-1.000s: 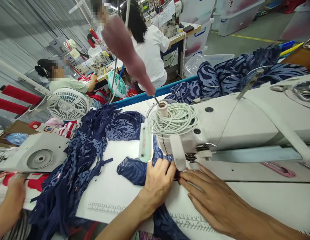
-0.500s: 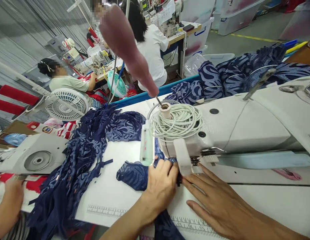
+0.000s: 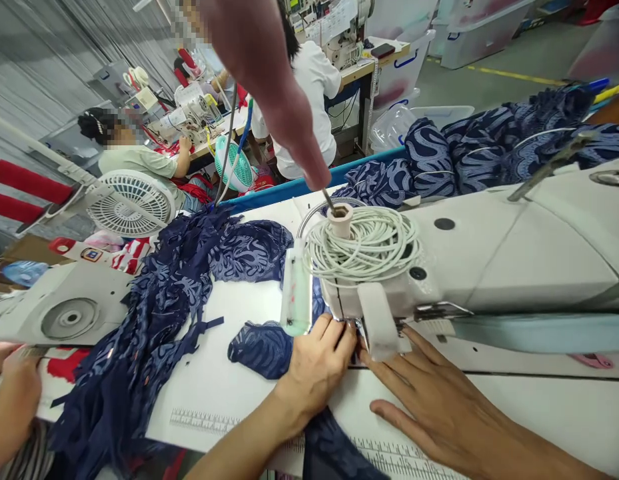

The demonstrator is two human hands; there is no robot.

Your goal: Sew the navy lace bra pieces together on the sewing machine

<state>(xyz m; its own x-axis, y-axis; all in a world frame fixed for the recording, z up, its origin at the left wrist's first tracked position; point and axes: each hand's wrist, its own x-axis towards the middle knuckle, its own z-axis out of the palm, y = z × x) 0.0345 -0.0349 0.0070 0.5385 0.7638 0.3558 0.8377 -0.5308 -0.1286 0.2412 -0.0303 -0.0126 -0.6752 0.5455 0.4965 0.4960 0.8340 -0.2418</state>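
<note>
A navy lace fabric piece lies under the head of a white sewing machine, and its tail hangs over the table's front edge. My left hand presses on this fabric left of the needle area, fingers curled and closed on it. Flat and stretched out, my right hand rests on the machine bed, fingertips reaching beneath the machine head beside the fabric. The needle and the fabric's edge there are mostly hidden by the head and my fingers.
Piled navy lace strips lie at left, bundled lace behind the machine. Pale coiled cord sits on the machine head beneath a hanging reddish-brown handle. A co-worker's hand is at the neighbouring machine; a white fan stands beyond.
The view has shifted slightly, so the machine appears further right. Both hands stay at the needle area in nearly the same pose. The fabric tail in front spreads wider to the right.
</note>
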